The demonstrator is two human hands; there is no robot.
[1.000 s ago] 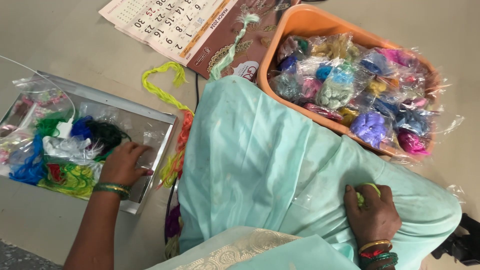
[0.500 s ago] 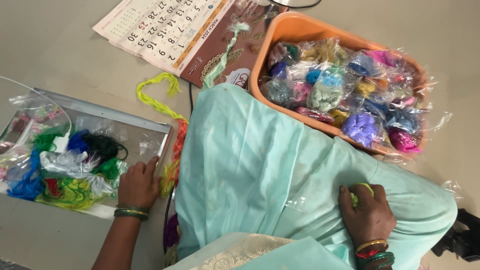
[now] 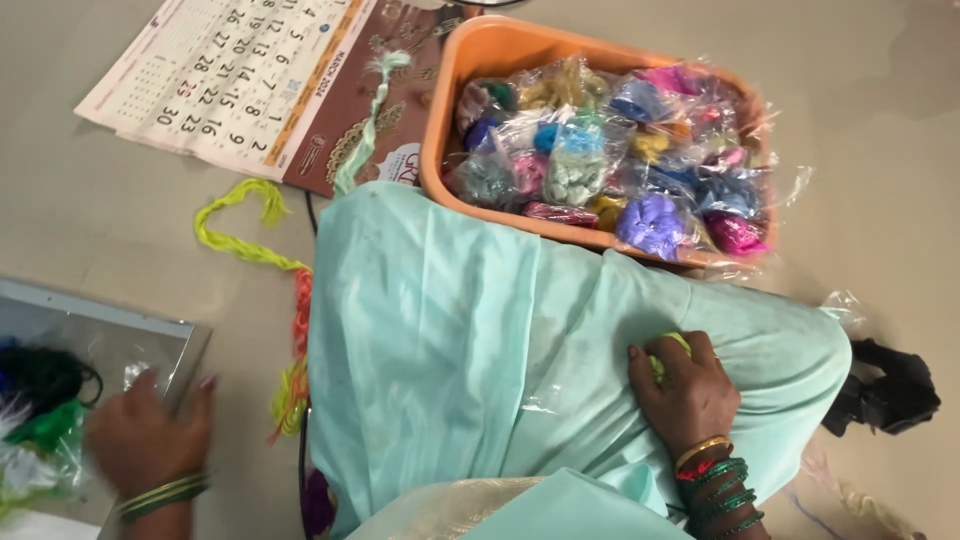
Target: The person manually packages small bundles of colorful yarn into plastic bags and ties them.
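My left hand (image 3: 150, 435), blurred, rests with fingers spread on the edge of a grey metal tray (image 3: 100, 330) holding clear bags of coloured thread (image 3: 40, 420) in green, black and white. My right hand (image 3: 690, 390) lies on the mint-green cloth (image 3: 450, 340) over my lap, fingers closed around a small yellow-green bundle of thread (image 3: 662, 357). Bangles are on both wrists.
An orange plastic tub (image 3: 470, 60) full of bagged coloured threads stands at the far side of my knee. A calendar (image 3: 230, 70) lies on the floor with a pale green braid (image 3: 365, 120) on it. Yellow and orange braids (image 3: 245, 235) trail beside my lap. A black object (image 3: 890, 390) sits at right.
My left hand has drawn back from inside the tray toward its near right edge. The view has shifted right, pushing the tray to the left edge. My right hand stays put.
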